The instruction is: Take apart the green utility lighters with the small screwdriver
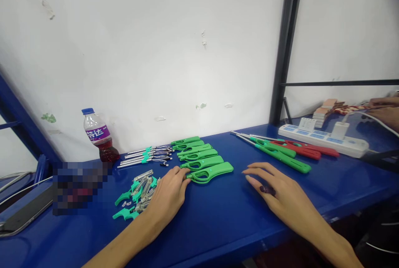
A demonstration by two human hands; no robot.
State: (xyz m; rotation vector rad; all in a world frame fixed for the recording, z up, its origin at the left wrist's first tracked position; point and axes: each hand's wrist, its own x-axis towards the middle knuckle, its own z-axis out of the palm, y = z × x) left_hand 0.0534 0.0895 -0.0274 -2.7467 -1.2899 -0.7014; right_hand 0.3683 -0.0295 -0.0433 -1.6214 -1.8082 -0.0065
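My left hand point(170, 187) has its fingers closed at the left end of the nearest green lighter handle point(218, 170); its fingertips are partly hidden. More green lighter handles point(195, 149) lie in a row behind it. Left of them are metal lighter tubes point(134, 161) with thin wires and teal pieces. Partly covered by my left wrist is a pile of teal triggers point(124, 214) and clear fuel tanks point(146, 187). My right hand point(280, 189) is over the table to the right, fingers apart and holding nothing. A dark patch shows near its thumb.
Green lighters point(282, 158) and red lighters point(307, 150) with long tubes lie at the right, before a white power strip point(324, 139). A bottle of dark drink point(98, 135) stands by the wall. Another person's hand point(385, 110) is at the far right, beyond a black post point(285, 47).
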